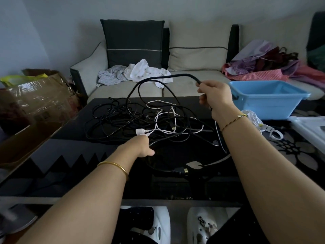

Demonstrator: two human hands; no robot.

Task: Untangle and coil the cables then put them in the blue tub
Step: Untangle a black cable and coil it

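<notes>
Clamps right grip on black cable, raised toward 1 o'clock | rests left grip at cable tangle's 6 o'clock edge, finger closure indiscernible | blue tub at 2 o'clock

Single view only: head-worn, wide-angle, so no overlap with another camera. It looks forward and down across the dark table toward the sofa at the far wall. Close range: both forearms enter from the bottom edge. The left hand sits near centre, and the right hand is higher and further right, gripping the black cable. The blue tub is at frame right. The wearer's white clogs show at the bottom edge. Lines bow toward the edges.
</notes>
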